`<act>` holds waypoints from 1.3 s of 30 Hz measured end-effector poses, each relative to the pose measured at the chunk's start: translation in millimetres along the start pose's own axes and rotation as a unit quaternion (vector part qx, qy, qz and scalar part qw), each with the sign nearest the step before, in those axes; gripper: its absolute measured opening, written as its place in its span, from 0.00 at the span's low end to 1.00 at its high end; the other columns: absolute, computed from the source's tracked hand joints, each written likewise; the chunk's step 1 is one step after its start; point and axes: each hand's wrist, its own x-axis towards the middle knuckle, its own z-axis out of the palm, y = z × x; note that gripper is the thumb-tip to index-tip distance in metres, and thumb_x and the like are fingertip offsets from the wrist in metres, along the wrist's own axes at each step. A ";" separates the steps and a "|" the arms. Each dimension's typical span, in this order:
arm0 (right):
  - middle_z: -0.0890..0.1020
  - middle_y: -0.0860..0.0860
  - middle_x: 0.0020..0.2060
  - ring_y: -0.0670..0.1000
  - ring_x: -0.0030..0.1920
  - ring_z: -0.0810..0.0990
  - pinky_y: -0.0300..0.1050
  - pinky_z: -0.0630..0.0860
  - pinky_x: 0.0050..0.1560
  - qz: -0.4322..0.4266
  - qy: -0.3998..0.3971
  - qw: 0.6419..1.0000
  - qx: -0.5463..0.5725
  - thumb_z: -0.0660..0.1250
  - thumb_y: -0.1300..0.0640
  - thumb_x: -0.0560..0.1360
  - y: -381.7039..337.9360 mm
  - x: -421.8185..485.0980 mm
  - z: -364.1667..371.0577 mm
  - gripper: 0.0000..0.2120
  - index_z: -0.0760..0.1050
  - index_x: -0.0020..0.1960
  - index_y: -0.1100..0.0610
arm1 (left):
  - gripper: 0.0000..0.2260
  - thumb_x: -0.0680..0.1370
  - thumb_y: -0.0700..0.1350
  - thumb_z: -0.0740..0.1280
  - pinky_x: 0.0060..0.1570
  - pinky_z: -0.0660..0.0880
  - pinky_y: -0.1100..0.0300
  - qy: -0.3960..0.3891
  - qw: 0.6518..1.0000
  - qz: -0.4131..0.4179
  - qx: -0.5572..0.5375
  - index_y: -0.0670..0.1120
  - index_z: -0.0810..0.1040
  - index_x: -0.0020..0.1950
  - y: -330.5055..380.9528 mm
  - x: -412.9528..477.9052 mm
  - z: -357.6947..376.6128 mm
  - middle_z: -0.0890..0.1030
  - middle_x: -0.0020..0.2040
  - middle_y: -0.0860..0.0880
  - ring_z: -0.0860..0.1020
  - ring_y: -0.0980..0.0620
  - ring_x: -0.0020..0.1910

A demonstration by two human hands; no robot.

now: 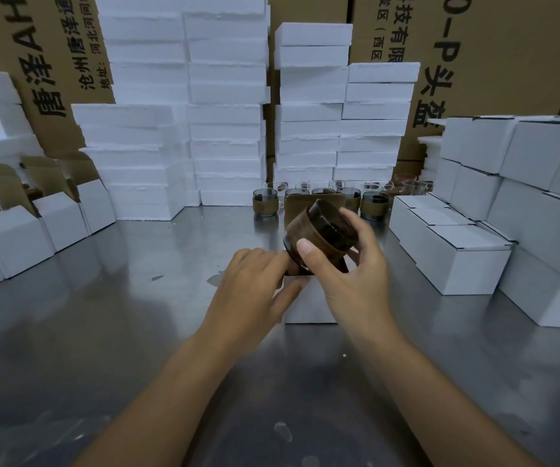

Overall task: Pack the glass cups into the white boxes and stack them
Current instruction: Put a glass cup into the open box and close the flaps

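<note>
Our right hand (356, 264) grips a dark round glass cup with a brown sleeve (319, 230). Thumb lies across the sleeve, fingers curl round the far side, and the cup is tilted with its base toward us. It sits just above an open white cardboard box (308, 305) under both hands. Our left hand (255, 284) rests on the box's left edge, fingers loosely straight, fingertips by the cup's base. Beyond the hands: row of matching cups (374, 205). Right of the right hand: stacked closed white boxes (453, 257). Left of the left hand: open white boxes (19, 244).
</note>
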 end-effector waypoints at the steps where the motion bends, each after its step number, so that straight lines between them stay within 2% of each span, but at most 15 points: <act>1: 0.75 0.25 0.47 0.26 0.52 0.71 0.20 0.68 0.45 -0.003 0.007 1.000 -0.009 0.76 0.52 0.67 -0.2 0.2 -0.3 0.24 0.68 0.55 0.35 | 0.07 0.74 0.48 0.66 0.41 0.70 0.59 -0.001 1.000 -0.003 -0.003 0.45 0.78 0.44 0.4 -0.2 0.4 0.79 0.36 0.50 0.74 0.52 0.35; 4: 0.73 0.28 0.50 0.24 0.54 0.68 0.17 0.63 0.48 -0.020 0.027 0.998 -0.058 0.76 0.49 0.65 -0.7 0.5 -0.5 0.28 0.66 0.59 0.36 | 0.06 0.74 0.48 0.66 0.43 0.68 0.60 0.006 1.000 -0.009 -0.014 0.45 0.77 0.44 1.8 0.1 0.4 0.78 0.36 0.52 0.70 0.56 0.36; 6: 0.71 0.28 0.53 0.28 0.58 0.68 0.21 0.65 0.53 -0.038 0.026 0.995 -0.094 0.75 0.48 0.65 -1.3 0.3 -1.2 0.32 0.63 0.63 0.39 | 0.06 0.74 0.48 0.66 0.44 0.66 0.60 0.012 1.000 -0.007 -0.018 0.46 0.77 0.44 2.5 0.4 -0.2 0.74 0.35 0.55 0.67 0.58 0.36; 7: 0.70 0.29 0.55 0.32 0.60 0.69 0.26 0.67 0.57 -0.053 0.022 0.991 -0.118 0.75 0.49 0.66 -1.5 0.1 -1.6 0.33 0.61 0.65 0.39 | 0.06 0.74 0.48 0.65 0.44 0.66 0.60 0.012 1.000 -0.003 -0.019 0.46 0.77 0.44 2.7 0.5 -0.5 0.72 0.36 0.56 0.67 0.58 0.36; 9: 0.70 0.36 0.58 0.40 0.62 0.70 0.45 0.70 0.64 -0.105 0.018 0.978 -0.180 0.73 0.50 0.68 -0.7 -0.9 -2.0 0.32 0.60 0.66 0.39 | 0.07 0.75 0.48 0.65 0.44 0.66 0.60 0.008 1.000 0.007 -0.019 0.46 0.76 0.44 2.9 0.7 -0.8 0.69 0.36 0.58 0.66 0.58 0.36; 10: 0.70 0.40 0.58 0.44 0.62 0.71 0.52 0.71 0.63 -0.128 0.017 0.970 -0.205 0.72 0.51 0.68 0.1 -1.8 -2.1 0.31 0.61 0.65 0.40 | 0.06 0.75 0.48 0.65 0.44 0.66 0.60 0.008 1.000 0.011 -0.020 0.46 0.76 0.43 2.7 0.5 -0.8 0.68 0.36 0.58 0.66 0.58 0.36; 12: 0.71 0.46 0.59 0.51 0.60 0.73 0.57 0.73 0.59 -0.139 0.013 0.963 -0.230 0.70 0.51 0.69 1.9 -2.8 -1.8 0.24 0.66 0.62 0.46 | 0.06 0.75 0.48 0.65 0.44 0.65 0.60 0.006 1.000 0.009 -0.022 0.46 0.76 0.43 2.0 0.1 -0.5 0.68 0.37 0.58 0.66 0.58 0.36; 15: 0.72 0.53 0.61 0.55 0.60 0.73 0.56 0.75 0.56 -0.122 0.000 0.961 -0.250 0.70 0.51 0.70 3.7 -3.2 -2.4 0.12 0.73 0.52 0.52 | 0.10 0.76 0.51 0.60 0.44 0.65 0.60 0.002 1.000 0.003 -0.030 0.46 0.76 0.44 1.2 -0.1 -1.0 0.68 0.37 0.59 0.66 0.59 0.36; 17: 0.71 0.50 0.61 0.53 0.59 0.72 0.51 0.74 0.56 -0.116 -0.009 0.961 -0.250 0.71 0.53 0.71 4.0 -2.8 -3.2 0.09 0.73 0.47 0.51 | 0.11 0.76 0.51 0.59 0.44 0.65 0.60 0.003 0.999 0.002 -0.033 0.46 0.76 0.44 0.7 0.1 -0.8 0.68 0.36 0.58 0.66 0.59 0.36; 20: 0.67 0.44 0.61 0.47 0.59 0.69 0.44 0.69 0.57 -0.099 -0.034 0.964 -0.244 0.70 0.53 0.72 2.4 -2.9 -4.2 0.08 0.70 0.45 0.48 | 0.11 0.76 0.52 0.59 0.45 0.65 0.61 -0.001 0.999 -0.010 -0.038 0.47 0.75 0.44 -1.1 -0.7 0.5 0.70 0.36 0.58 0.67 0.59 0.36; 23: 0.67 0.48 0.66 0.53 0.64 0.69 0.53 0.70 0.61 -0.073 -0.073 0.959 -0.265 0.67 0.52 0.75 2.0 -3.1 -4.2 0.05 0.70 0.46 0.48 | 0.11 0.76 0.53 0.58 0.47 0.64 0.63 -0.005 0.998 -0.026 -0.049 0.48 0.75 0.45 -3.6 -1.7 1.8 0.72 0.36 0.58 0.67 0.60 0.37; 25: 0.66 0.49 0.67 0.55 0.65 0.68 0.56 0.70 0.61 -0.070 -0.082 0.958 -0.267 0.66 0.51 0.76 0.3 -2.7 -3.4 0.06 0.68 0.45 0.46 | 0.12 0.77 0.54 0.58 0.47 0.64 0.63 -0.013 0.998 -0.031 -0.056 0.48 0.76 0.46 -4.9 -2.4 2.4 0.75 0.37 0.56 0.69 0.59 0.37; 29: 0.63 0.49 0.70 0.54 0.69 0.64 0.56 0.67 0.64 -0.079 -0.089 0.955 -0.273 0.66 0.53 0.75 0.4 -1.0 -6.3 0.07 0.68 0.44 0.47 | 0.10 0.77 0.54 0.60 0.47 0.64 0.65 -0.018 0.997 -0.040 -0.070 0.49 0.75 0.46 -6.3 -3.1 2.8 0.75 0.37 0.56 0.70 0.59 0.38; 34: 0.61 0.46 0.72 0.50 0.69 0.61 0.44 0.59 0.61 -0.077 -0.120 0.925 -0.353 0.62 0.50 0.77 8.8 0.2 -10.7 0.08 0.70 0.41 0.51 | 0.07 0.77 0.53 0.62 0.48 0.63 0.67 -0.019 0.997 -0.051 -0.062 0.51 0.74 0.45 -7.1 -3.1 3.4 0.74 0.37 0.58 0.70 0.59 0.38; 39: 0.69 0.51 0.68 0.44 0.66 0.57 0.55 0.60 0.68 -0.148 -0.164 0.865 -0.451 0.52 0.48 0.79 8.1 1.2 -15.5 0.21 0.80 0.43 0.57 | 0.07 0.75 0.53 0.63 0.47 0.63 0.69 -0.025 0.997 -0.052 -0.059 0.51 0.75 0.44 -6.1 -2.3 0.3 0.74 0.36 0.57 0.69 0.58 0.36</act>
